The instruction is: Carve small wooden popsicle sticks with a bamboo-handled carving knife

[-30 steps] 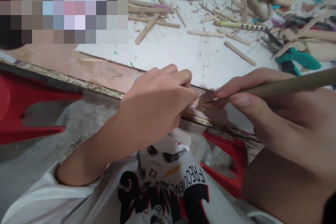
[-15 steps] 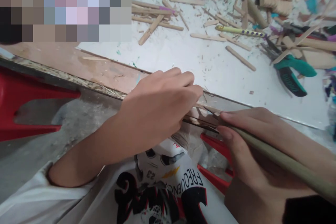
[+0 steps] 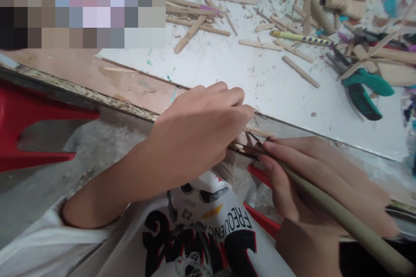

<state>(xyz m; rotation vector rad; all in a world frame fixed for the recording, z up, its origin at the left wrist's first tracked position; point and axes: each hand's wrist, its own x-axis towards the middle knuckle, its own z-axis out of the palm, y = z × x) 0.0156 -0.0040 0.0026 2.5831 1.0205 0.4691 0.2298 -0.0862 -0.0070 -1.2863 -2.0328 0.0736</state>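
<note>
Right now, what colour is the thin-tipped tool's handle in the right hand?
Dull olive-brown; the tool's handle in the right hand shows best in the head view.

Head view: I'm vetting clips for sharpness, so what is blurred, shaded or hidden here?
In the head view, coarse pixel blocks hide the top-left corner; in the head view, the bare right hand is softly blurred at its outer edge; in the head view, the bare left hand is shaded on its lower side.
</note>
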